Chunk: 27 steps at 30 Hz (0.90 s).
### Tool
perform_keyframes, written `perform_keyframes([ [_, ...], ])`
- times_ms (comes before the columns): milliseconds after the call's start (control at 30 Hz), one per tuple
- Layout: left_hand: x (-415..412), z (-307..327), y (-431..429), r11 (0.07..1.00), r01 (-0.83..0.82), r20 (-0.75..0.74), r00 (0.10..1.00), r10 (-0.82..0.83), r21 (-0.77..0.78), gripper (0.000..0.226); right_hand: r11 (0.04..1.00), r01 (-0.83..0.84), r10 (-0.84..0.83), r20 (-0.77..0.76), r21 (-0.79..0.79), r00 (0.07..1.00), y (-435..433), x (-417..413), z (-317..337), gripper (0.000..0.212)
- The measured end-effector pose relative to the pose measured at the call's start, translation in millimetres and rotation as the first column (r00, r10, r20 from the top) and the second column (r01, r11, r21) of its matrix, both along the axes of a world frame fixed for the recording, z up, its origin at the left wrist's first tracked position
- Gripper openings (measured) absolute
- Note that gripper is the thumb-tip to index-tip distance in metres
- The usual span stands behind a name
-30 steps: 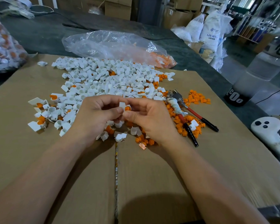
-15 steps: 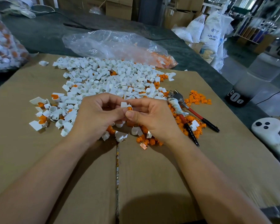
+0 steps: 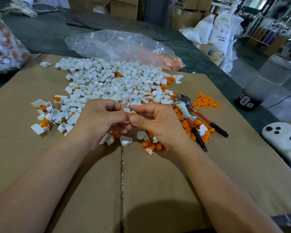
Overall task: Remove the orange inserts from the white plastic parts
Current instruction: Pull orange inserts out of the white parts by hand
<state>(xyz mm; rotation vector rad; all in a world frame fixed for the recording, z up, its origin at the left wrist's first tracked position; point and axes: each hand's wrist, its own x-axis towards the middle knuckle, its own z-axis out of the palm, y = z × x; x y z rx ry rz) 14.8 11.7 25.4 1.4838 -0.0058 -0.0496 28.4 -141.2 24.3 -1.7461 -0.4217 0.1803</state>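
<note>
Cardboard sheet (image 3: 158, 182): white parts (image 3: 118, 84) beyond hands (image 3: 101, 120) (image 3: 160, 125), pliers (image 3: 185, 109) alongside, bag (image 3: 118, 46) behind.

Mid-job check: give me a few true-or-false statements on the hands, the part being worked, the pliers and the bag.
1. Both the left hand and the right hand pinch one white part between them. True.
2. That part has no orange insert in it. False: an orange insert shows in it at the fingertips.
3. The right hand holds the pliers. False: they lie on the cardboard, to the right of that hand.
4. A clear plastic bag lies behind the pile of white parts. True.
</note>
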Motion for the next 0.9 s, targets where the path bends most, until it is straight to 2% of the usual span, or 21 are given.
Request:
perform_keyframes([
  [167,1.8,0.7,1.3,0.998,-0.018,-0.068,0.998,0.014,-0.063,0.012,1.0,-0.014,0.014,-0.02,0.012,1.0,-1.8,0.7,1.2,0.029],
  [400,3.7,2.6,3.0,0.986,-0.044,-0.118,0.993,0.026,-0.159,0.008,1.0,-0.008,0.007,0.065,0.005,0.998,-8.5,2.5,4.5,0.041],
  [533,3.8,2.7,3.5,0.986,-0.051,-0.121,0.992,0.032,-0.159,0.016,1.0,-0.004,0.004,0.073,-0.006,0.997,-6.1,2.2,2.8,0.043],
  [733,4.3,1.1,2.7,0.991,-0.039,-0.126,0.992,0.023,-0.126,0.008,1.0,0.003,-0.002,0.152,-0.007,0.988,-0.3,0.2,-0.1,0.046],
  [900,2.9,0.9,0.7,0.996,-0.012,-0.112,0.994,0.002,-0.088,0.011,0.999,0.03,-0.035,0.223,0.028,0.974,1.0,-0.3,-5.2,0.035],
])
